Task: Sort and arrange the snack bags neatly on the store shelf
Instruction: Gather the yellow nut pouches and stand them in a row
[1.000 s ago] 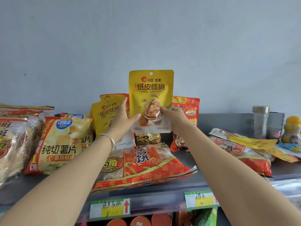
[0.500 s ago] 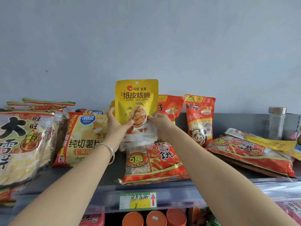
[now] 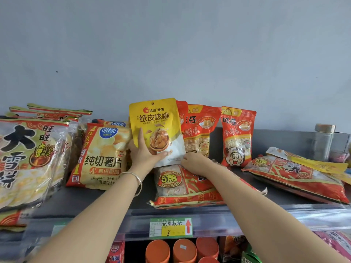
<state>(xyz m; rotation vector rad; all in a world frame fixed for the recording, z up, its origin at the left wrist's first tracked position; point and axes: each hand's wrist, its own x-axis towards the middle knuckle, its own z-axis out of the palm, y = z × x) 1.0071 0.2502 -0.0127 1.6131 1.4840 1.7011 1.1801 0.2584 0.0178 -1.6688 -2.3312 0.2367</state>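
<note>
My left hand (image 3: 144,155) grips the yellow walnut bag (image 3: 154,122) low down, thumb across its front and a finger up its left edge, holding it upright at the back of the shelf (image 3: 85,198), between the potato chip bag (image 3: 103,154) and the red bun bags (image 3: 199,130). My right hand (image 3: 193,161) sits knuckles-up at the bag's lower right corner, over the flat red cracker pack (image 3: 186,186); I cannot tell whether its curled fingers pinch that corner.

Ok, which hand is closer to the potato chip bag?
Left. The left hand holds the yellow walnut bag right beside the potato chip bag; the right hand sits farther right.
</note>
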